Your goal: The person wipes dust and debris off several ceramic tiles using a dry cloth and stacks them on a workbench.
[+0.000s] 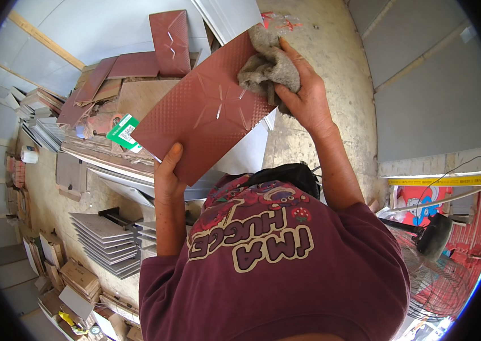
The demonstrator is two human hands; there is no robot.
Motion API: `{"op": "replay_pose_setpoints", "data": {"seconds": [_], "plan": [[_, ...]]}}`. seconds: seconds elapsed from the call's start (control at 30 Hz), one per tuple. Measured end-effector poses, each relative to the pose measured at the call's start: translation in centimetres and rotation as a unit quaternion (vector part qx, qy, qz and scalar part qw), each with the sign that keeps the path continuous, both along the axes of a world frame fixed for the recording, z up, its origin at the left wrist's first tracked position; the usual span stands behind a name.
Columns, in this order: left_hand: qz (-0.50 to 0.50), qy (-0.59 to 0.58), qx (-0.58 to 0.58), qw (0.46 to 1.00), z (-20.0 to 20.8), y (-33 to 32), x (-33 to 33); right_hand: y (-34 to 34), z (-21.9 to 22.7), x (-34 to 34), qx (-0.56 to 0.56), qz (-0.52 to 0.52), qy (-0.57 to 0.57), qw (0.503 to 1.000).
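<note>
A red-brown rectangular tile (195, 108) with a raised pattern is held up at a slant in front of me. My left hand (168, 175) grips its lower left edge, the thumb lying on the patterned face and the other fingers hidden behind. At the tile's upper right end, my right hand (307, 94) is closed around a crumpled grey-brown rag (277, 68), which lies against the tile's face. Beyond the tile, a similar tile (168, 48) stands propped up, and more red-brown tiles (132, 65) lie on a cluttered surface.
A green card (127, 134) with a printed code sits by the held tile's left corner. Grey tiles are stacked in a rack (107, 241) at lower left, above cardboard boxes (78, 277). To my right stands a wire-cage fan (431, 278). Grey panels (428, 96) line the right wall.
</note>
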State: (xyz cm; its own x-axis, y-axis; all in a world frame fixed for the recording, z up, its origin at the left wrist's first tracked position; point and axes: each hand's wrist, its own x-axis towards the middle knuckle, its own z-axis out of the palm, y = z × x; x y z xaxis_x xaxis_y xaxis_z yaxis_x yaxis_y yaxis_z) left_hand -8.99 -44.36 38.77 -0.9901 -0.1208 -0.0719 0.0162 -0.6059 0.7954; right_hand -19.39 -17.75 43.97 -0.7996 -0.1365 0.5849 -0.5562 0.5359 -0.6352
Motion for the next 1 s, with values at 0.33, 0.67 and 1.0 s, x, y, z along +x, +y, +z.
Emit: {"op": "replay_pose_setpoints", "data": {"seconds": [0.33, 0.67, 1.0], "plan": [[-0.004, 0.026, 0.018, 1.000, -0.6, -2.4, 0.6, -8.0, -0.7, 4.7, 0.091, 0.163, 0.024, 0.982], [-0.016, 0.026, 0.084, 0.996, -2.4, -6.1, 0.7, -12.6, -1.1, 6.0, 0.113, 0.182, 0.033, 0.976], [0.006, 0.018, 0.078, 0.997, -2.5, -8.1, 1.3, -12.4, -1.2, 3.4, -0.025, 0.018, 0.035, 0.999]]}}
